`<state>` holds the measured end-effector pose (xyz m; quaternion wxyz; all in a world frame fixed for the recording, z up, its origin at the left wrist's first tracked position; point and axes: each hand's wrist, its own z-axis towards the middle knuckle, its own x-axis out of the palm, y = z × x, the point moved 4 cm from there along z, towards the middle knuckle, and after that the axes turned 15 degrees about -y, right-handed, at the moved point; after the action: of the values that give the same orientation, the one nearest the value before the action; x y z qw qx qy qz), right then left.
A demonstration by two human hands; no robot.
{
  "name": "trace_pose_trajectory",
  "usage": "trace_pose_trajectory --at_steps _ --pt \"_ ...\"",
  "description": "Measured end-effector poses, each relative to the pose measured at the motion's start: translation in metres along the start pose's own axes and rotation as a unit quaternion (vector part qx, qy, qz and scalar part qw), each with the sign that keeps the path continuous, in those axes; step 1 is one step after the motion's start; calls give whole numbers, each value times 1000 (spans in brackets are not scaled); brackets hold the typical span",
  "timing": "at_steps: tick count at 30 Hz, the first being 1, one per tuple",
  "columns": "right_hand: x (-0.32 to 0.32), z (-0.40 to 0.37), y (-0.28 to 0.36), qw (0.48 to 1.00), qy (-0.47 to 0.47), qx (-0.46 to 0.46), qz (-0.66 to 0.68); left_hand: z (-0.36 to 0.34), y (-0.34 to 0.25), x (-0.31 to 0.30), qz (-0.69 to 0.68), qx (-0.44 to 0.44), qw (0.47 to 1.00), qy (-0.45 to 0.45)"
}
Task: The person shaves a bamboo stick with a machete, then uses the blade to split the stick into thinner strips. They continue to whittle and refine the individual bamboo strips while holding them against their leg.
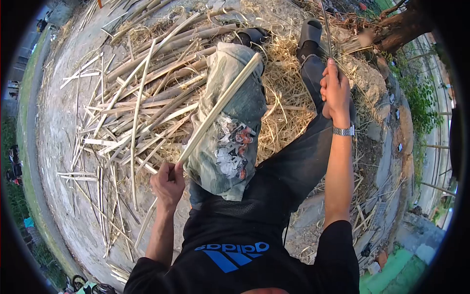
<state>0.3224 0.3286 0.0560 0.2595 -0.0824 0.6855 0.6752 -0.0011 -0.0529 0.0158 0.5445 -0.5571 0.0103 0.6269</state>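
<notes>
My left hand (169, 185) is closed around the near end of a split bamboo strip (220, 107). The strip slants up and away across a dirty grey-green cloth (215, 73) with a faded print, draped over my left leg. My right hand (337, 90), wearing a metal watch (343, 131), grips what looks like a knife (327, 29). Its long, thin, dark blade points away from me, above the right shoe (310, 33), apart from the strip. The fist hides most of the handle.
Bamboo strips and poles (161, 73) lie piled on the ground to my left. Curly shavings (286, 122) cover the ground between my legs. At the upper right are a tree trunk (404, 29) and a rock (367, 85). Green plants (418, 105) grow along the right side.
</notes>
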Motion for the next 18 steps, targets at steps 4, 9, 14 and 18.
trace_pose_trajectory --at_steps 4,9,14,18 --pt "5 -57 34 986 110 -26 126 13 -3 9 -7 54 998 -8" --pt "25 -106 40 967 160 -194 36 25 5 -3 -13 70 997 13" --pt "47 -143 42 937 180 -291 -63 28 32 -38 4 67 991 112" --pt "65 -163 39 886 189 -400 -142 21 27 -35 -44 -90 970 220"
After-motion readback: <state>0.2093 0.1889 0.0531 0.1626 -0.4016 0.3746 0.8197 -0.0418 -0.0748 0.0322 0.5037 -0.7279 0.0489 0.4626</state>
